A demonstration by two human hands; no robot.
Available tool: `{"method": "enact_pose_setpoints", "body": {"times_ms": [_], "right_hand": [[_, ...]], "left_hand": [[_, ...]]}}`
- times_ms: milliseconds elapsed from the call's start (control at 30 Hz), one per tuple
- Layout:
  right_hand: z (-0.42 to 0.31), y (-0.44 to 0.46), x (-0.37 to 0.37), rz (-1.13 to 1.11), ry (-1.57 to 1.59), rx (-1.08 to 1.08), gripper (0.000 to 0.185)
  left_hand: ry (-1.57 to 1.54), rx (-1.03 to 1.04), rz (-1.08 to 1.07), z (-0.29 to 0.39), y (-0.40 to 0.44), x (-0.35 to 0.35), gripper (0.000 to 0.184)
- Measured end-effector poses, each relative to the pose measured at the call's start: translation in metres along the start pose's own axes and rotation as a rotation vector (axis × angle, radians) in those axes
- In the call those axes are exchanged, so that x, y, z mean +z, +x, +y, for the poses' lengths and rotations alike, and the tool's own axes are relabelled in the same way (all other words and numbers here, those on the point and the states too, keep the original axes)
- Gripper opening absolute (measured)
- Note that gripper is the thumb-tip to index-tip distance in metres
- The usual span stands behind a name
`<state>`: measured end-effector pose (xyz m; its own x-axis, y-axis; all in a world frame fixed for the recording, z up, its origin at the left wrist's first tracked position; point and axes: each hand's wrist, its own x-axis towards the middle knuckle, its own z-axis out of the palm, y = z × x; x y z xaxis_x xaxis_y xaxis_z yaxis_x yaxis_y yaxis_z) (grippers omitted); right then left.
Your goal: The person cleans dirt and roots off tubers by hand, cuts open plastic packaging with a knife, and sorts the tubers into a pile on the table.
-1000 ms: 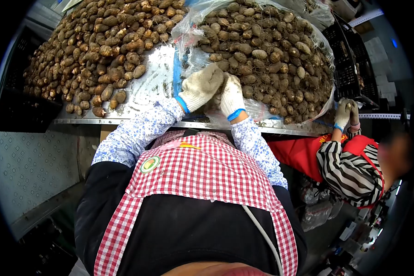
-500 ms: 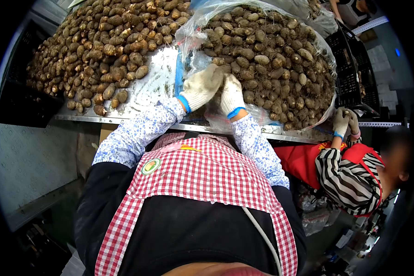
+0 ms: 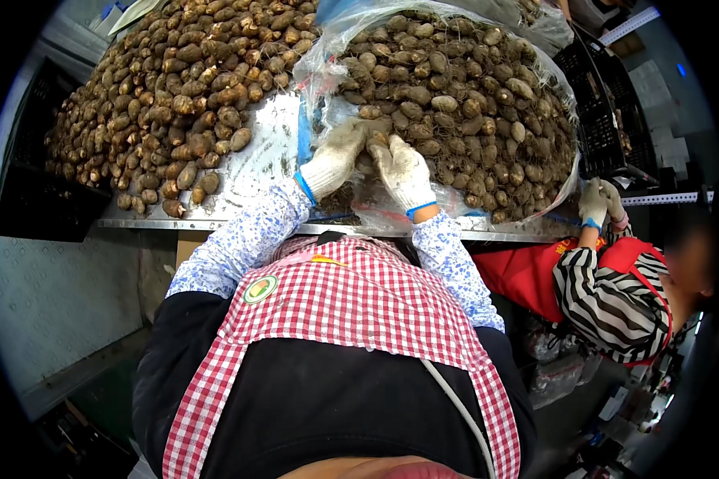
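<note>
My left hand (image 3: 335, 161), in a soiled white knit glove with a blue cuff band, curls its fingers closed at the near left edge of a heap of hairy brown taros (image 3: 471, 120). Close against it, my right hand (image 3: 403, 171) in a similar glove bends its fingers inward, thumb side toward the left hand. Whatever sits between the fingertips is mostly hidden by the gloves. The hairy taros lie on an opened clear plastic bag (image 3: 318, 65). Left of the hands spreads another heap of cleaner taros (image 3: 176, 96) on the metal tabletop (image 3: 268, 148).
Black crates stand at the left (image 3: 44, 195) and the right (image 3: 607, 104) of the table. A co-worker in a striped top (image 3: 615, 299) and red apron is at the right, gloved hands (image 3: 599, 201) by the table edge. A blue strip (image 3: 304, 132) runs between the heaps.
My right hand has turned and loosened a little, its thumb and fingers showing more. Both hands have shifted slightly nearer to me. The view has moved slightly.
</note>
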<state>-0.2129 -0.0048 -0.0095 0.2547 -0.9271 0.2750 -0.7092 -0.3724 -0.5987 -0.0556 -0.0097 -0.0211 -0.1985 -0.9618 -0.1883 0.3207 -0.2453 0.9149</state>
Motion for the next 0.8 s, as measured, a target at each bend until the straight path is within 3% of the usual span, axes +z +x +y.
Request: {"method": "enact_pose_setpoints", "body": {"times_ms": [67,100,200,233,267,333,367,467,567,667,767,800], "right_hand": [[-0.016,-0.004,-0.003,0.042,0.099,-0.019,0.025],[-0.021,-0.007,-0.004,0.057,0.148,-0.028,0.024],[-0.010,-0.014,-0.008,-0.152,0.058,-0.122,0.025],[-0.004,-0.016,-0.007,-0.044,-0.046,-0.236,0.024],[-0.007,-0.008,-0.017,-0.306,-0.128,0.041,0.024],[0.030,-0.011,-0.003,0.015,0.133,-0.073,0.026],[0.037,-0.015,-0.011,0.056,-0.116,-0.013,0.028],[0.015,-0.012,-0.032,-0.123,-0.041,0.172,0.026],[-0.010,-0.010,-0.037,-0.035,-0.014,0.272,0.026],[-0.006,-0.009,-0.032,0.007,0.364,0.305,0.025],[-0.003,-0.006,-0.019,-0.063,0.337,0.013,0.028],[-0.002,-0.005,-0.014,-0.075,0.292,-0.090,0.029]], "left_hand": [[0.038,0.010,-0.029,0.001,0.000,-0.005,0.035],[-0.191,0.064,-0.063,-0.012,0.010,-0.005,0.035],[-0.375,-0.120,-0.106,-0.008,0.004,-0.012,0.036],[-0.434,-0.181,-0.122,-0.007,0.003,-0.015,0.037],[-0.496,-0.233,-0.112,-0.007,0.003,-0.017,0.037],[-0.622,-0.340,-0.090,-0.009,0.003,-0.023,0.038],[-0.673,-0.312,-0.395,-0.009,0.002,-0.029,0.037],[-0.515,-0.403,0.132,0.007,-0.008,-0.002,0.038],[-0.654,-0.378,-0.156,-0.005,-0.002,-0.017,0.037],[-0.424,-0.370,-0.008,-0.002,-0.008,-0.006,0.035],[-0.516,-0.514,-0.158,-0.005,-0.008,-0.016,0.033],[-0.359,-0.479,-0.061,-0.009,-0.007,-0.014,0.036]]}}
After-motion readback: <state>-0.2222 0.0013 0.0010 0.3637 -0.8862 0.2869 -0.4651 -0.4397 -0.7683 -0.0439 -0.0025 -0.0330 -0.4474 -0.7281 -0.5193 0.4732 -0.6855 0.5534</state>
